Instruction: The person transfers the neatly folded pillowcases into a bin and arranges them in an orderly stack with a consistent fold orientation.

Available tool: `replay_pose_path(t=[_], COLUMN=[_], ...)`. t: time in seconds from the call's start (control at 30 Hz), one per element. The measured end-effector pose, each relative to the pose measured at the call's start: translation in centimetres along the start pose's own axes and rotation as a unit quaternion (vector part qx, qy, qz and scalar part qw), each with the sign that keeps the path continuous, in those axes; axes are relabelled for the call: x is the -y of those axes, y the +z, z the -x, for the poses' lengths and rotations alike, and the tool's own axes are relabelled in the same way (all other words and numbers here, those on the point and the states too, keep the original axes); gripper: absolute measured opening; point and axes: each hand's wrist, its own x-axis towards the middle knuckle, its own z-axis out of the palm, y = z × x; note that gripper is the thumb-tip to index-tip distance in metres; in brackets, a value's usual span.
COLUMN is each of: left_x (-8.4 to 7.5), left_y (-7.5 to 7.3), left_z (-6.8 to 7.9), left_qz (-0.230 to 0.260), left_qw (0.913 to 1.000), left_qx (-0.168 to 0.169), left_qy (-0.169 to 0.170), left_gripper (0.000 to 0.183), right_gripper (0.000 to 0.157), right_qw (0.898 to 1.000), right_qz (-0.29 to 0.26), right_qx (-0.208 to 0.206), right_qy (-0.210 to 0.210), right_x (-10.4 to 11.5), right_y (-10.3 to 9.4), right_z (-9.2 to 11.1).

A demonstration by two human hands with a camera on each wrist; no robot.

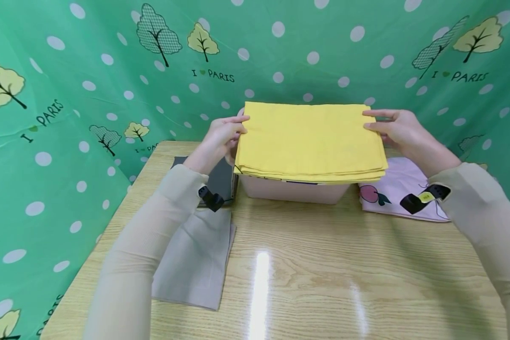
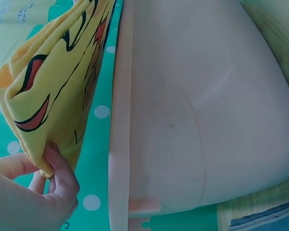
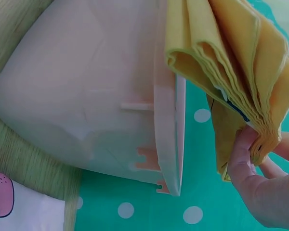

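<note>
Both hands hold a folded yellow garment by its two short ends, above a pale pink plastic box. My left hand pinches the left end between thumb and fingers. At the right end, my right hand grips the stacked layers. Black outlines and red patches of a print show on the garment's side in the left wrist view. Several fabric folds fan out above the right fingers. The box's opening is mostly hidden behind the garment in the head view.
Left of the box lies a dark grey folded cloth, with a light grey folded cloth nearer. On the right is a pale folded cloth with a fruit print. A green dotted curtain hangs behind the wooden table.
</note>
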Motion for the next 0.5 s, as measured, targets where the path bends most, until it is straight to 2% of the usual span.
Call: replay_pose_path(t=[0.3,0.5], left_x=[-0.7,-1.0], left_y=[0.2,0.2], left_z=[-1.0,-1.6], left_qz=[0.003,0.024], left_qw=[0.9996,0.9986], left_qx=[-0.019,-0.029], left_qy=[-0.022,-0.038], left_gripper=[0.040,0.040], right_gripper=[0.059,0.060], right_qw=[1.000,1.000], right_qz=[0.003,0.020], right_qx=[0.008,0.008], right_qy=[0.011,0.016], right_x=[0.6,1.1], right_y=[-0.2,-0.2], right_z=[-1.1,-1.8])
